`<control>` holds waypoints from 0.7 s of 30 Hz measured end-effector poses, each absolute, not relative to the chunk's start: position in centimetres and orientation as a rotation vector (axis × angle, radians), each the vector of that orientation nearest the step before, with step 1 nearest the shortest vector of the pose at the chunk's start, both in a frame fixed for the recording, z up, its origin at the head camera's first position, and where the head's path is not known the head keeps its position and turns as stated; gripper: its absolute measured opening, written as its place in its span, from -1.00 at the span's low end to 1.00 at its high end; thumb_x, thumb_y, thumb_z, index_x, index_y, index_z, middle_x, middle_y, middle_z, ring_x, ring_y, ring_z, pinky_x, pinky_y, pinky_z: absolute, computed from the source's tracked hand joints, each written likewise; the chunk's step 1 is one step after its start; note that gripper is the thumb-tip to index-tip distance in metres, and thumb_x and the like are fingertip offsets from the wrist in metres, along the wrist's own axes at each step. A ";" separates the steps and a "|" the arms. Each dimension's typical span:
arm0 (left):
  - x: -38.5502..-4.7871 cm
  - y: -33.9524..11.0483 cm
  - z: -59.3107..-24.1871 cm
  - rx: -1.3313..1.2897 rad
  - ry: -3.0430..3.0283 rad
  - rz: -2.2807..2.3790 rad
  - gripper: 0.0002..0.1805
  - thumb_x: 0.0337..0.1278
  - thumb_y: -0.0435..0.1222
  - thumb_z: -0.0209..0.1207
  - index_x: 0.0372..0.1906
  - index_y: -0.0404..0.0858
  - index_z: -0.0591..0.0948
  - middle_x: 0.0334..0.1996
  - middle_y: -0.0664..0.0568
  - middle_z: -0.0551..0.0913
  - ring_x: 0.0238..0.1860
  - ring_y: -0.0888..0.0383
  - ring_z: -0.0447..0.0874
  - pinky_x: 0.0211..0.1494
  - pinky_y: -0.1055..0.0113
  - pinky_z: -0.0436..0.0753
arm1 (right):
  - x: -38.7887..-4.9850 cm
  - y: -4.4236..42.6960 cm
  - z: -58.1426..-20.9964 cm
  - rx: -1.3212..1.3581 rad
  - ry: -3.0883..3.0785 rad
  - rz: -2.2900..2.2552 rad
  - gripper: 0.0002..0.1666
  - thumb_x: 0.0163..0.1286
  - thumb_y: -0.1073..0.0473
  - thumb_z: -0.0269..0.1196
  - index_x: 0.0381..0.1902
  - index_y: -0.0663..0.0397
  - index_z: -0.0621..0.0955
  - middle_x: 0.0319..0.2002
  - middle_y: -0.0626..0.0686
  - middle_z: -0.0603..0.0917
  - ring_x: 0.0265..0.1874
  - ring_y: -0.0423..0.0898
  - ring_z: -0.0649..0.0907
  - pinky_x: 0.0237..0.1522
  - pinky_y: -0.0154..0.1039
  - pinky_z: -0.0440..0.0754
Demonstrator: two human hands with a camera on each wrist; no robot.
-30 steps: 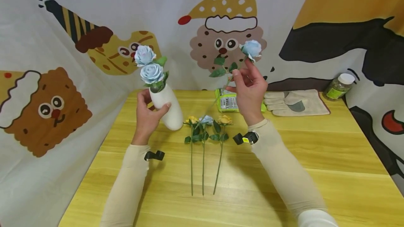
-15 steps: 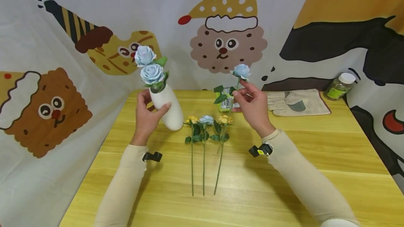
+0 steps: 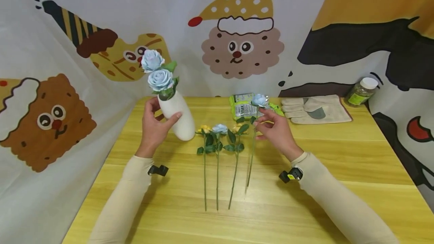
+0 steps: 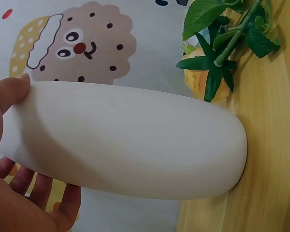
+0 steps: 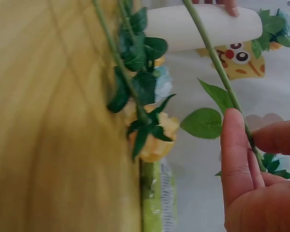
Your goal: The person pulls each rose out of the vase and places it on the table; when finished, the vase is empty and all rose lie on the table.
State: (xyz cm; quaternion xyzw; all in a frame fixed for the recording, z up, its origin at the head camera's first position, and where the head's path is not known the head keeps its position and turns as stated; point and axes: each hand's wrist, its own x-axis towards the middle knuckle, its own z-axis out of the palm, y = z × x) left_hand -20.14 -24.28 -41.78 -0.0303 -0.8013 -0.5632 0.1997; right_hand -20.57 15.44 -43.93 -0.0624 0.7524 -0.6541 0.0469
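Observation:
My left hand (image 3: pixel 154 127) grips a white vase (image 3: pixel 179 118), thumb on the near side and fingers behind. Two light blue roses (image 3: pixel 160 80) stand in the vase's mouth. Between thumb and fingers, my right hand (image 3: pixel 276 129) pinches the green stem of another blue rose (image 3: pixel 259 100), its stem slanting down just over the table. In the right wrist view the held stem (image 5: pixel 217 65) passes between the fingertips. Side by side on the table lie a yellow rose (image 3: pixel 205 128), a blue rose (image 3: pixel 220 128) and a second yellow rose (image 3: pixel 238 128), partly covered by leaves.
A green and white packet (image 3: pixel 240 104) lies behind the roses. To its right are a pair of work gloves (image 3: pixel 315 110) and a lidded jar (image 3: pixel 362 91). A printed cloth (image 3: pixel 190 63) hangs behind the wooden table (image 3: pixel 281 210).
My right hand has lowered the blue rose from near the backdrop to just above the table, right of the lying roses. The left hand still holds the vase in place.

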 end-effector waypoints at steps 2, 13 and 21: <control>-20.1 -24.4 -41.8 -0.080 -2.242 -1.568 -0.15 0.11 -0.23 0.56 0.44 -0.23 0.35 0.29 -0.07 0.49 0.29 0.08 0.47 0.29 0.01 0.57 | -20.4 15.6 -44.5 -0.183 2.279 -1.979 -0.25 0.49 0.30 0.33 0.57 0.19 0.38 -0.04 0.17 0.60 -0.31 -0.20 0.78 -0.28 -0.04 0.84; -19.9 -24.7 -41.4 -0.113 -2.272 -1.518 -0.14 0.12 -0.22 0.55 0.44 -0.29 0.33 0.29 -0.13 0.48 0.27 0.03 0.50 0.29 -0.08 0.60 | -19.4 16.5 -47.7 -0.131 2.223 -1.822 -0.21 0.46 0.33 0.34 0.56 0.35 0.32 0.02 0.38 0.62 -0.36 -0.07 0.79 -0.27 -0.02 0.84; -20.1 -24.3 -41.5 -0.111 -2.262 -1.523 -0.13 0.11 -0.29 0.53 0.45 -0.31 0.31 0.31 -0.17 0.47 0.29 -0.02 0.49 0.28 -0.07 0.58 | -19.2 16.7 -49.7 -0.053 2.149 -1.726 -0.33 0.47 0.37 0.31 0.46 0.41 0.38 0.08 0.44 0.66 -0.37 -0.03 0.79 -0.24 -0.08 0.84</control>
